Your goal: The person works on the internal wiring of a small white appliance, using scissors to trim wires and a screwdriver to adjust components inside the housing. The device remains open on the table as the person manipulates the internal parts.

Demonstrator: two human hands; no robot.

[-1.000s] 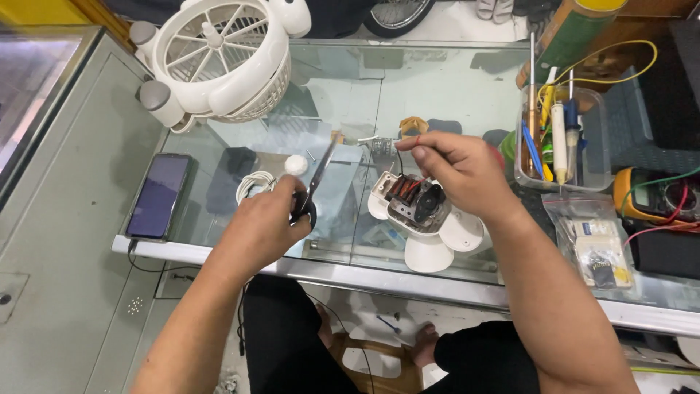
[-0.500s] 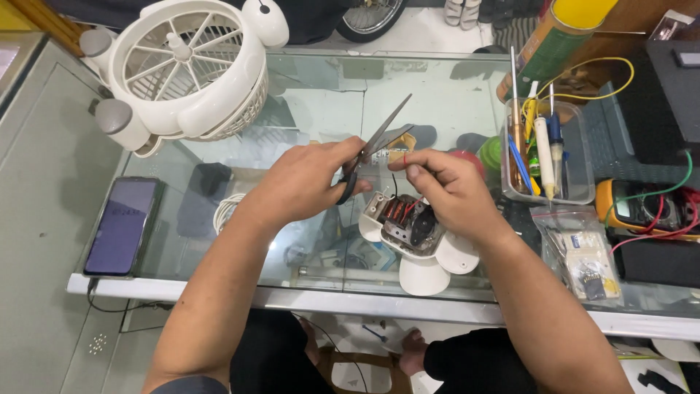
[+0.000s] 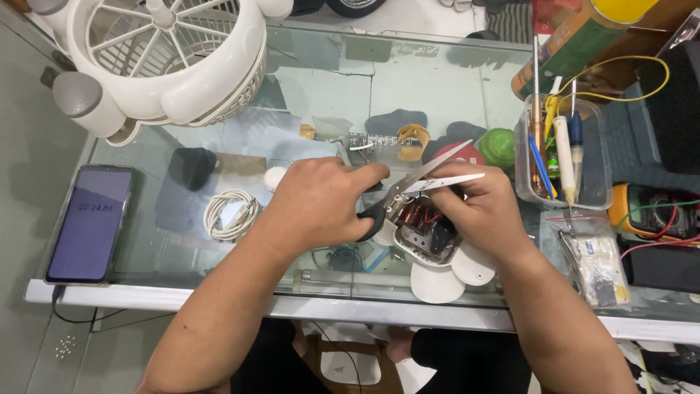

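My left hand [image 3: 317, 204] grips the black handles of a pair of scissors [image 3: 426, 177], whose blades are spread and point right, over the fingers of my other hand. My right hand [image 3: 485, 211] holds a small electric motor [image 3: 423, 226] with copper windings, set in a white fan part with rounded blades [image 3: 446, 273], on the glass table [image 3: 408, 87]. The scissor blades sit just above the motor, next to my right fingertips. What lies between the blades is too small to tell.
A white fan cage [image 3: 164, 55] stands at the back left. A phone [image 3: 91, 222] lies at the left edge and a coiled white cable [image 3: 230, 215] beside it. A clear box of tools [image 3: 561, 153], a yellow multimeter [image 3: 652, 211] and a plastic bag [image 3: 594, 259] crowd the right.
My left hand brought the scissors from the left over to the motor, and the blades now lie low and spread over my right fingers. The view has shifted slightly.
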